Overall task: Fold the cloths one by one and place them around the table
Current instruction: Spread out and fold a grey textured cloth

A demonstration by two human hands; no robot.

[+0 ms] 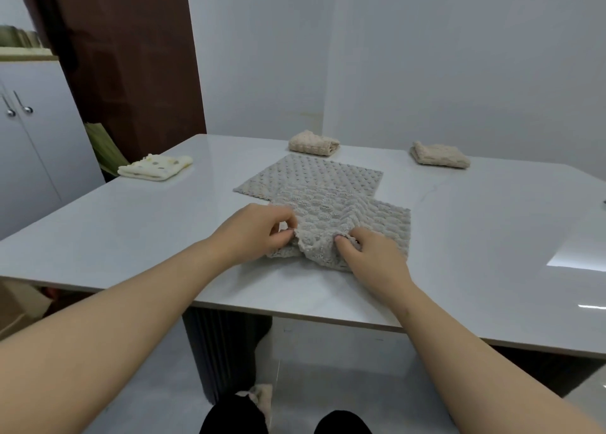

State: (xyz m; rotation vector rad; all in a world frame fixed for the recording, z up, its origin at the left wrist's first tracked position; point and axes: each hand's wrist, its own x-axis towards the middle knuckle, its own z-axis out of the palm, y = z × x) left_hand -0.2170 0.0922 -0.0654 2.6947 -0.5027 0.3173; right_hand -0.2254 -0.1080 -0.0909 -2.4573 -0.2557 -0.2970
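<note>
A white cabinet (32,132) with two metal handles stands at the far left, beside a dark brown door (131,56). On the left far edge of the pale glossy counter (131,230) lies a folded cream cloth (154,168) with small dots.

Near the middle, the left hand (259,228) pinches the left edge of the grey cloth (344,224) between thumb and curled fingers, lifting it slightly off the counter. This grey cloth lies close to the near edge, rumpled into a raised fold between the two hands, and its far corner overlaps a second, bumpy grey cloth (311,174) spread flat just behind it. Beyond that one, at the far edge, sits a folded beige cloth (313,142).

The right hand (367,253) grips the bunched near part of the grey cloth, fingers curled into the fabric. Further right, near the far edge, rests another folded beige cloth (439,155), well apart from the rest.
</note>
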